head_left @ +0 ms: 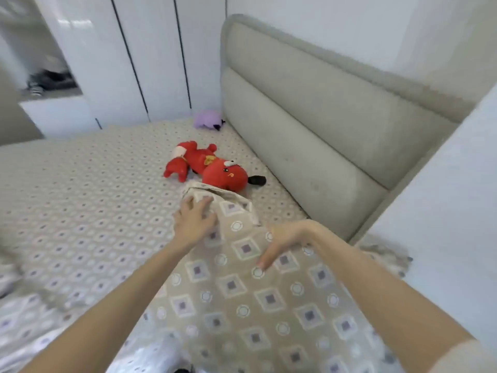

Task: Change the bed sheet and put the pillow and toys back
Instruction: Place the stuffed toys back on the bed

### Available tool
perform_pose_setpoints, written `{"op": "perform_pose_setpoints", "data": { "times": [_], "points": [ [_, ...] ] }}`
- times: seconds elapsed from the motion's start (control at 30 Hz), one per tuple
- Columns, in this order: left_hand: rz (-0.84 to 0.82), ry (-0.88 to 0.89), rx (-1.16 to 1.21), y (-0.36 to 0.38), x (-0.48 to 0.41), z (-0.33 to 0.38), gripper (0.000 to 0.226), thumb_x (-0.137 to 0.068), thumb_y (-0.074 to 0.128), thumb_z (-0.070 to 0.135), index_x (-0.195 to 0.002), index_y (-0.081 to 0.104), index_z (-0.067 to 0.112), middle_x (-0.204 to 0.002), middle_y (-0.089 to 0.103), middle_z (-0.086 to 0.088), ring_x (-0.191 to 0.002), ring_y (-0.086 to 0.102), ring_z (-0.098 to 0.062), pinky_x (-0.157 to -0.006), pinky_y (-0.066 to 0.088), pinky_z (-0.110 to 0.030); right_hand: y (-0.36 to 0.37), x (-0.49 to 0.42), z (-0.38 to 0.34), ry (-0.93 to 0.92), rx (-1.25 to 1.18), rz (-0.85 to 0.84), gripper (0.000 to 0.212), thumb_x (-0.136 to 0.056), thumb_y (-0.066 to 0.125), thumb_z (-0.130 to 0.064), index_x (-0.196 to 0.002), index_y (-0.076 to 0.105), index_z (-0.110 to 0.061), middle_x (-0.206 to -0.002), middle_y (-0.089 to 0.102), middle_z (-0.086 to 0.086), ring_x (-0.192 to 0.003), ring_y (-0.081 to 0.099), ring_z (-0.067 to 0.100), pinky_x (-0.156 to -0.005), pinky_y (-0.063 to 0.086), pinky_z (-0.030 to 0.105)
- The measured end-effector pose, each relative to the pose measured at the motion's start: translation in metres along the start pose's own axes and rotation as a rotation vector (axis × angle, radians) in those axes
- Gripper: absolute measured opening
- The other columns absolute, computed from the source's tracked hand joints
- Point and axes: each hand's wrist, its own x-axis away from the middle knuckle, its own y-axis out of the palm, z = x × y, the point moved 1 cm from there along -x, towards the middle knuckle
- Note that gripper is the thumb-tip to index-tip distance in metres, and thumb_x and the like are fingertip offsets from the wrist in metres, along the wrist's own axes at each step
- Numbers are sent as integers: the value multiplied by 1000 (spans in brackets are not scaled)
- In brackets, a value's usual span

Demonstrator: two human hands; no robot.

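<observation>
A beige pillow (242, 292), patterned with squares and circles, is being shown lying across the lower centre of the frame. It is resting on a bed sheet (80, 197) printed with small rings and dots. The pillow's far end is being pressed by the left hand (195, 224), just below the middle of the frame, with its fingers spread over the folded corner of the case. The right hand (282, 243) is being held a little to the right, wrist raised, its straight fingers pointing down and the fingertips touching the pillow's top. The hands are apart, and nothing is being clasped by either.

A red plush toy (209, 168) is lying on the sheet just above the pillow's far edge. Whether its head is touching the case cannot be told. A purple plush toy (207, 119) is sitting in the far corner of the bed, above centre, where the grey padded headboard (309, 130) is meeting the white wardrobe doors (121, 63).

The bed's right side is being closed off by the headboard, which is running diagonally from upper centre down to the right. A white wall panel (457, 211) is crowding the right edge of the frame. Open sheet is spreading across the whole left half, up to the wardrobe. Its lower left edge is rumpled and blurred.
</observation>
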Motion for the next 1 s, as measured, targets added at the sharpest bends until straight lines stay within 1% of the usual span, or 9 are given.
{"op": "perform_pose_setpoints", "data": {
  "times": [0.07,0.17,0.23,0.33,0.4,0.53,0.7,0.9,1.0],
  "points": [
    [48,-68,31,-35,-11,-34,48,-87,48,30,-135,44,39,-153,14,-5,-141,13,-29,-113,11,-41,-3,-32,-44,-8,99,-59,45,-69,86,-29,-110,72,-19,-96,73,-17,-89,67,-6,-78,50,10],
    [106,-147,82,-98,-35,-97,48,-89,48,33,-137,45,30,-151,19,-7,-141,15,-26,-114,14,-37,-8,-99,-120,-16,249,-49,47,-65,88,-34,-106,70,-19,-94,71,-19,-95,64,2,-84,49,14],
    [106,-124,77,-125,-47,-121,48,-93,47,29,-140,43,22,-151,26,-7,-141,21,-23,-115,20,-35,-17,-134,-143,-33,329,185,53,-66,86,-37,-109,61,-16,-98,62,-14,-94,56,9,-76,44,20],
    [94,-142,111,-169,-71,-173,48,-96,46,13,-143,39,16,-150,35,-4,-136,36,-22,-110,31,-37,-19,-207,-188,-28,302,603,35,-88,62,-23,-122,57,-15,-120,58,2,-114,51,25,-95,43,37],
    [71,-163,118,-182,-81,-199,49,-96,45,12,-144,38,18,-150,35,-2,-134,38,-21,-107,33,-35,-13,-236,-205,2,348,716,36,-92,53,-23,-127,55,-19,-126,56,7,-119,47,30,-100,40,43],
    [-1,-216,126,-186,-97,-237,49,-99,42,18,-147,32,22,-154,27,1,-121,47,-12,-92,39,-24,9,-274,-216,-70,409,684,46,-89,56,-25,-134,51,-22,-131,55,7,-122,48,28,-94,39,39],
    [-62,-191,21,-157,-107,-262,48,-99,43,18,-146,34,21,-157,21,-2,-144,20,-20,-116,23,-38,39,-305,-190,-40,389,556,54,-95,49,-28,-147,34,-26,-152,34,5,-140,28,27,-113,25,49],
    [-97,-180,-254,-100,-123,-283,51,-101,35,29,-150,23,32,-160,3,8,-147,-5,-28,-114,2,-60,71,-342,-153,1,419,582,56,-100,37,-32,-152,15,-32,-161,4,1,-148,-3,27,-116,-1,57],
    [-98,-142,-372,-64,-141,-299,51,-102,31,33,-151,16,34,-160,0,10,-147,-9,-29,-112,-1,-62,82,-373,-134,-29,544,644,56,-101,34,-34,-153,11,-33,-162,-1,0,-148,-3,30,-115,0,59]
  ]
}}
